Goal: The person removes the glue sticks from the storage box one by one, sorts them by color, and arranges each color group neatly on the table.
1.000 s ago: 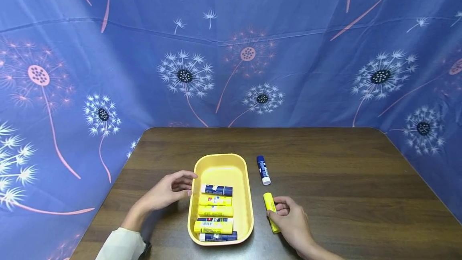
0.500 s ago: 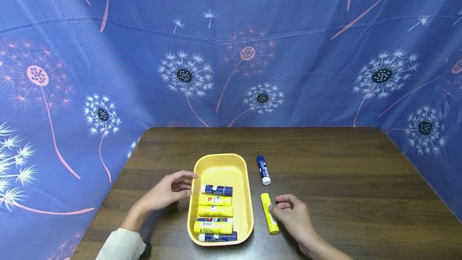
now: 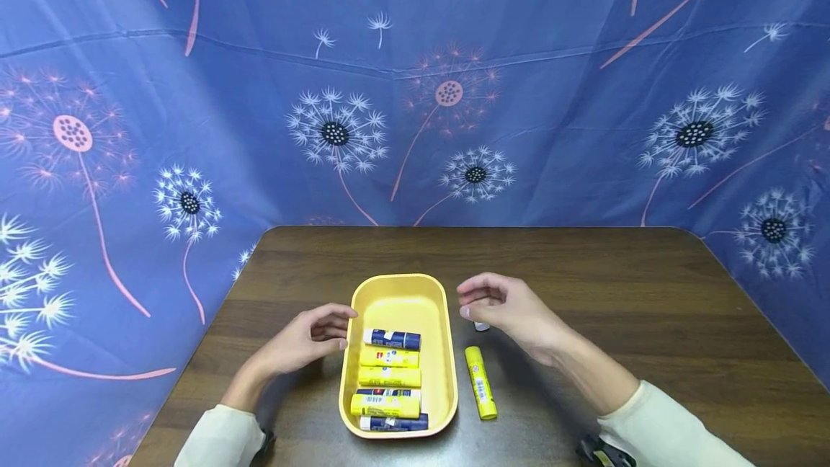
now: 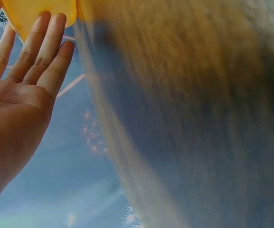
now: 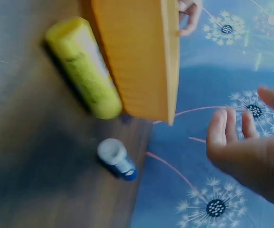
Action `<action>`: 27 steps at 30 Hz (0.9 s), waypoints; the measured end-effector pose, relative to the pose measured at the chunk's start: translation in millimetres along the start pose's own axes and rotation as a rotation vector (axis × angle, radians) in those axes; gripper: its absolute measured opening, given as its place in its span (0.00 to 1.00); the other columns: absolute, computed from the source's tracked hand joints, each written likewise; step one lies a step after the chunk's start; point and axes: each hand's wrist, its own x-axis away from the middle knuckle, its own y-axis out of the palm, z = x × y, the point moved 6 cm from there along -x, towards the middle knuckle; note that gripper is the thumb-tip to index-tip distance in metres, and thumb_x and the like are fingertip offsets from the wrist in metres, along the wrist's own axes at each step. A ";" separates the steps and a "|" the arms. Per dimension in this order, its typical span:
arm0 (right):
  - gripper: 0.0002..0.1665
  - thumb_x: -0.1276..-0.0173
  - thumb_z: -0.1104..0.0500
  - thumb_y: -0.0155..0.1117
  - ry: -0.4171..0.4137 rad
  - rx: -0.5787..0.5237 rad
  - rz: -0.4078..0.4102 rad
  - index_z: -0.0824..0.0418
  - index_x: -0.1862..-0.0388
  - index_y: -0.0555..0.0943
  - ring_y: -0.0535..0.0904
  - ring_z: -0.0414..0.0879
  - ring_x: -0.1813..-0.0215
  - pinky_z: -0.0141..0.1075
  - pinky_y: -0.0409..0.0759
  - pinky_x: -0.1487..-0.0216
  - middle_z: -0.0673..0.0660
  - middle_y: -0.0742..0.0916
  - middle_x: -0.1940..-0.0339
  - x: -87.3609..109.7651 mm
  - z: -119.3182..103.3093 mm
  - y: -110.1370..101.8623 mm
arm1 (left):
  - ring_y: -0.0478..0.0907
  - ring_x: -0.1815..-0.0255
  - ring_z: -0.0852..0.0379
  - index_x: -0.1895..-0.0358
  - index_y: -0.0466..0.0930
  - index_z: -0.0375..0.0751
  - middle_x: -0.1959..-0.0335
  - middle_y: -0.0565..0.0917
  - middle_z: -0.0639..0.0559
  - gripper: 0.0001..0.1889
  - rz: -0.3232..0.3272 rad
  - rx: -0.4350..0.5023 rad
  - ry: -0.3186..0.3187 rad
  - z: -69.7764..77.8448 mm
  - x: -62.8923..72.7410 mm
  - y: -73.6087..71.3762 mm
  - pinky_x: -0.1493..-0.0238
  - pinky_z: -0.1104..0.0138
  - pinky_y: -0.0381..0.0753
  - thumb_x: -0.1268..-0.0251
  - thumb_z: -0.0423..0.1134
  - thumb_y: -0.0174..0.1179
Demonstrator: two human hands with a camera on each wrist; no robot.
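Note:
A yellow tray (image 3: 405, 308) holds several glue sticks, some yellow (image 3: 389, 377) and some dark blue (image 3: 392, 339), lying crosswise. My left hand (image 3: 305, 341) rests at its left rim with fingers extended. To the tray's right, a yellow glue stick (image 3: 480, 383) lies on the table. My right hand (image 3: 519, 312) hovers over a blue glue stick, hiding all but its white end (image 3: 482, 326) in the head view. The right wrist view shows that blue glue stick (image 5: 120, 161) lying apart from the loosely bent fingers.
The brown wooden table (image 3: 616, 272) extends behind and to the right of the tray. A blue dandelion-print cloth (image 3: 551, 56) hangs behind and beside it. Dark wrist devices sit at both pale sleeves (image 3: 661, 424).
My right hand has released the yellow glue stick on the table and moved away from me, over the blue one. The left hand and tray stay in place.

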 end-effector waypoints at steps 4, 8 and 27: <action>0.26 0.33 0.67 0.70 -0.042 -0.003 -0.157 0.73 0.38 0.77 0.85 0.49 0.47 0.33 0.86 0.48 0.64 0.86 0.46 -20.7 -11.6 14.9 | 0.83 0.39 0.39 0.33 0.73 0.34 0.40 0.83 0.35 0.24 -0.002 0.004 0.001 0.9 -0.1 0.5 0.41 0.69 0.82 0.28 0.36 0.65; 0.25 0.33 0.68 0.70 -0.047 -0.012 -0.257 0.71 0.38 0.78 0.84 0.46 0.47 0.35 0.87 0.45 0.61 0.86 0.46 -38.2 -13.0 31.5 | 0.83 0.39 0.39 0.32 0.73 0.33 0.40 0.83 0.35 0.25 -0.004 0.007 0.001 1.5 0.1 0.9 0.40 0.70 0.82 0.28 0.36 0.65; 0.27 0.35 0.70 0.70 0.083 0.078 -0.392 0.70 0.37 0.78 0.86 0.43 0.53 0.40 0.85 0.43 0.71 0.85 0.45 -87.6 18.1 86.5 | 0.84 0.40 0.43 0.31 0.72 0.34 0.39 0.82 0.34 0.24 -0.014 0.000 0.008 2.2 1.1 1.3 0.42 0.69 0.83 0.27 0.36 0.64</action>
